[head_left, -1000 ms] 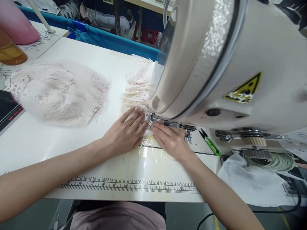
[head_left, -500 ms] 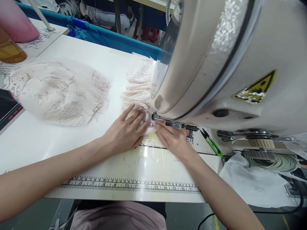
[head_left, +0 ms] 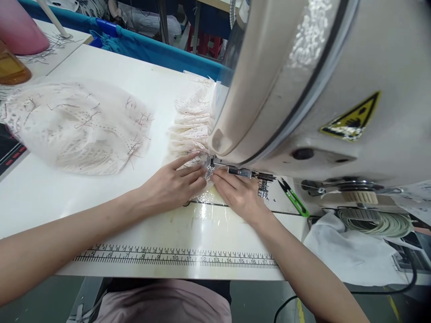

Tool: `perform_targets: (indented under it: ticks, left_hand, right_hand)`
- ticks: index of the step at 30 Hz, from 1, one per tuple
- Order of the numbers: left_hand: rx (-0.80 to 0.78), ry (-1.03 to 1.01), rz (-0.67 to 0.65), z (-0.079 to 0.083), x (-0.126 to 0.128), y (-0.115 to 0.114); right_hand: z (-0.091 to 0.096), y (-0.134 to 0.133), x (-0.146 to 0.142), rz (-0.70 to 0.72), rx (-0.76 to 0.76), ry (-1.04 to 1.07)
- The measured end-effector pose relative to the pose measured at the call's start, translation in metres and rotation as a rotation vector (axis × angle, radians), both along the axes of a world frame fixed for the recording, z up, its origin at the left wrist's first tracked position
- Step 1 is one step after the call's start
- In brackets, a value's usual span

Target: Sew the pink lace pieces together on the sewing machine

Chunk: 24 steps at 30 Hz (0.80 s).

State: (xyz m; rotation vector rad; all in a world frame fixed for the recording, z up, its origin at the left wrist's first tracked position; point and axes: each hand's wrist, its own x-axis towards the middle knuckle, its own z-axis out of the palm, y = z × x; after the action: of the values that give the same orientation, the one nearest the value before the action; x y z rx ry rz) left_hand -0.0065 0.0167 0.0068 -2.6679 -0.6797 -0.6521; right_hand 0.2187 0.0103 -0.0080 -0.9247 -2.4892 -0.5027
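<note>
Gathered white lace fabric point(head_left: 191, 119) runs under the sewing machine point(head_left: 269, 98) at the presser foot point(head_left: 212, 161). My left hand point(head_left: 173, 185) lies on the lace just left of the foot, fingers stretched out and slightly spread. Close to the right of the foot, my right hand point(head_left: 239, 196) has its fingers pressed together at the lace's near edge; the machine's metal attachment covers part of them. The grip of those fingertips is partly hidden. Behind the foot, the lace stretches back in crinkled folds.
A pile of lace point(head_left: 81, 128) with loose threads lies left. Green thread snips point(head_left: 293, 197) rest right of my right hand. A printed ruler point(head_left: 182, 259) lines the front edge. White cloth point(head_left: 350, 251) lies at right; a pink thread cone point(head_left: 23, 29) stands back left.
My left hand's fingers have straightened and drawn slightly back from the foot. More of the lace by the foot shows. The whole view has shifted a little; my right hand stays beside the foot.
</note>
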Motion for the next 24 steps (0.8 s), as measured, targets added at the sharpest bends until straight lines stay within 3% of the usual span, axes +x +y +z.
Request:
perform_targets:
  ticks: [8, 13, 18, 24]
  left_hand:
    - [-0.027, -0.028, 0.019, 0.001, 0.000, 0.003]
    - [-0.066, -0.033, 0.016, -0.001, -0.005, 0.005]
    - [-0.083, -0.036, -0.105, 0.001, -0.012, 0.009]
    - [0.080, -0.063, -0.210, 0.007, -0.011, 0.007]
  right_hand:
    - [0.001, -0.002, -0.005, 0.028, 0.005, 0.028]
    - [0.004, -0.001, -0.009, 0.067, -0.123, 0.065]
    - [0.004, -0.002, -0.011, 0.170, -0.264, 0.189]
    - [0.004, -0.006, -0.009, 0.292, -0.316, 0.236]
